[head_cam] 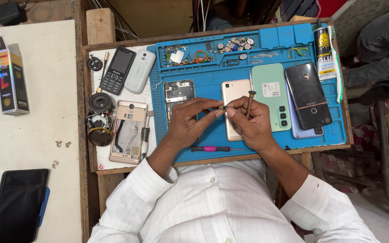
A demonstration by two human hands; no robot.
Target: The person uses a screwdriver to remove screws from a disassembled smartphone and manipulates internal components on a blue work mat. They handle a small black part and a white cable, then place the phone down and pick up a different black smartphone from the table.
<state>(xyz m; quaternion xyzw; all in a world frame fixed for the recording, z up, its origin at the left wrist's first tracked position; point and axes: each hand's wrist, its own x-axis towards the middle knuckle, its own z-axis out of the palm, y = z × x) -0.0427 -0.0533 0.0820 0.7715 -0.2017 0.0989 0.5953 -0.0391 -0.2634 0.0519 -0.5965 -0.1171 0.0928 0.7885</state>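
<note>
Seen from above, a person in a white shirt (pixel 212 207) works over a blue repair mat (pixel 212 81) on a wooden bench (pixel 100 27). The left hand (pixel 187 120) and right hand (pixel 251 120) meet fingertip to fingertip above a gold phone (pixel 235 96) lying face down on the mat, and together they pinch a tiny dark part (pixel 222 107) between thumbs and forefingers; the part is too small to identify. The right hand also grips a dark-handled screwdriver (pixel 250 102), its shaft held upright against the curled fingers. Both hands are closed tight, no fingers spread. Just below the hands, near the mat's front edge, lies a pink-handled screwdriver (pixel 212 148). To the left of the left hand sits an opened phone with its circuit board bare (pixel 178 92), and off the mat a gold phone frame (pixel 129 131) rests beside 2 round speaker parts (pixel 100 117). To the right of the hands lie a green phone (pixel 271 92) and a black phone (pixel 308 95), both face down. Farther back, a black keypad phone (pixel 117 69) and a white phone (pixel 139 70) lie side by side, the mat's upper trays hold small screws and loose parts (pixel 235 45), and a glue tube (pixel 324 51) stands at the far right corner.
</note>
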